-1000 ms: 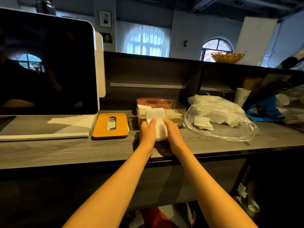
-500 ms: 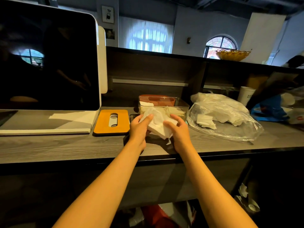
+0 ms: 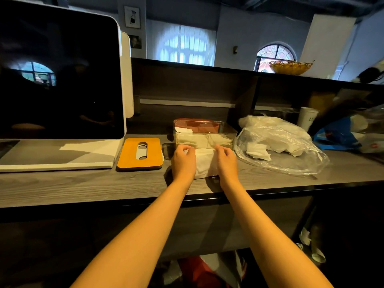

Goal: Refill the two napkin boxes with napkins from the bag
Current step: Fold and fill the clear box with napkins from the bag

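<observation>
A stack of white napkins (image 3: 205,164) lies on the grey wood-grain counter (image 3: 83,183), held between two bare hands. The left hand (image 3: 184,162) grips the stack's left edge with curled fingers; the right hand (image 3: 226,162) grips its right edge the same way. Just behind the hands, touching the stack's far edge, stands a clear napkin box (image 3: 205,137) with some napkins already inside. A second box (image 3: 196,125), with an orange-brown interior, sits right behind the first. To the left of the hands, an orange lid (image 3: 140,153) with a slot lies flat on the counter. To the right, a crumpled clear plastic bag (image 3: 278,146) holds more loose napkins. Farther left stands a large dark screen (image 3: 60,80) on a white base; a white paper cup (image 3: 307,118) stands beyond the bag.
</observation>
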`<state>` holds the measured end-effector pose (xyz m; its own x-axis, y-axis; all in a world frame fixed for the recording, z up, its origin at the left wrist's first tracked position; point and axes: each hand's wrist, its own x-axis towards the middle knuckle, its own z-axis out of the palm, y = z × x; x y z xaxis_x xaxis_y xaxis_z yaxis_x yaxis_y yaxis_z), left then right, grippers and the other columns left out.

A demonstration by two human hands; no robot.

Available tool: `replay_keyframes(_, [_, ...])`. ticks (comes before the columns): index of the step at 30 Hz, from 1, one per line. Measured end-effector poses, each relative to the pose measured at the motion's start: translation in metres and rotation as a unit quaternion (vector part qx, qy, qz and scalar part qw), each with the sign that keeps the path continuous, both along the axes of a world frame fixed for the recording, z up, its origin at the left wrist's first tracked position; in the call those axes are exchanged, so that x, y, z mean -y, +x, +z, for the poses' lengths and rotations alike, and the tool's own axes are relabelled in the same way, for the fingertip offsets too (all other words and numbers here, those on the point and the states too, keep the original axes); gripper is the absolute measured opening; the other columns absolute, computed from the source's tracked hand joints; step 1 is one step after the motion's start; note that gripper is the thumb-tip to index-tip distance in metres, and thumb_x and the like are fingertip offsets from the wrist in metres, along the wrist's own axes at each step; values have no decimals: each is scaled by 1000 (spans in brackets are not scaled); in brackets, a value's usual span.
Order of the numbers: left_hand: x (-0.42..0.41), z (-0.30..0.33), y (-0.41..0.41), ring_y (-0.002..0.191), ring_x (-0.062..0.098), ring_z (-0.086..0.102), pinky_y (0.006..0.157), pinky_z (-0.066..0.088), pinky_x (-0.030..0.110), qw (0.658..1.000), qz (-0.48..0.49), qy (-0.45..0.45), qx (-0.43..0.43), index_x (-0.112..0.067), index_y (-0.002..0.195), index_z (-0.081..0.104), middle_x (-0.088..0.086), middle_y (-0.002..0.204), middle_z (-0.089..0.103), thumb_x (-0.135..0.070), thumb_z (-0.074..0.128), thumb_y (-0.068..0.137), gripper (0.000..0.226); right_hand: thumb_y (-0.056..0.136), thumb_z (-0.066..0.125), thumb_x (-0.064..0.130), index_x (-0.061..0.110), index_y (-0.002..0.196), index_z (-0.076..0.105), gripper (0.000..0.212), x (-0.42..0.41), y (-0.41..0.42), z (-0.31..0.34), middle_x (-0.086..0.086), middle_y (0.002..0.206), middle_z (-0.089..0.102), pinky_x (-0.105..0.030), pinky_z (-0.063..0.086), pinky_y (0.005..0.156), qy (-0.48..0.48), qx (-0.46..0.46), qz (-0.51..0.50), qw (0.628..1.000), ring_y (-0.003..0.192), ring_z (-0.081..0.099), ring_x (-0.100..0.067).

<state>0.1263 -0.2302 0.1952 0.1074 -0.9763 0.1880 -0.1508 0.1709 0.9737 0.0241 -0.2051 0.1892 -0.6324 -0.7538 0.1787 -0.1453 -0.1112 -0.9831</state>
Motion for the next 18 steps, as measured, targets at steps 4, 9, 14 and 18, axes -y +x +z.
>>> replay_keyframes(4, [3, 0, -5, 95, 19, 57, 72, 44, 29, 1000, -23, -21, 3, -17, 106, 63, 2, 105, 63, -30, 47, 100, 22, 99, 49, 31, 9, 97, 66, 27, 0, 4, 1, -4, 89, 62, -41, 49, 81, 8, -76, 0, 997, 89, 58, -22])
replay_keyframes(9, [6, -4, -4, 71, 20, 57, 60, 39, 29, 995, -29, -59, 74, -15, 70, 60, 7, 74, 62, -33, 48, 101, 38, 102, 48, 27, 16, 60, 46, 43, -2, 4, 2, 2, 58, 43, -26, 31, 54, -15, -103, -11, 995, 56, 39, -11])
replay_keyframes(14, [-2, 9, 2, 58, 13, 52, 54, 36, 26, 989, -60, -110, 75, -16, 56, 50, 2, 60, 55, -39, 51, 101, 50, 101, 51, 26, 15, 63, 53, 40, -10, 6, 3, 3, 56, 46, -20, 31, 49, -94, -128, -38, 987, 51, 40, -3])
replay_keyframes(18, [-3, 24, 11, 80, 17, 62, 70, 47, 33, 952, -187, -165, 178, -8, 86, 71, 7, 85, 69, -43, 60, 95, 37, 101, 52, 27, 15, 73, 64, 32, -15, -5, 23, 2, 64, 58, -18, 38, 53, -121, -116, -69, 983, 61, 52, -6])
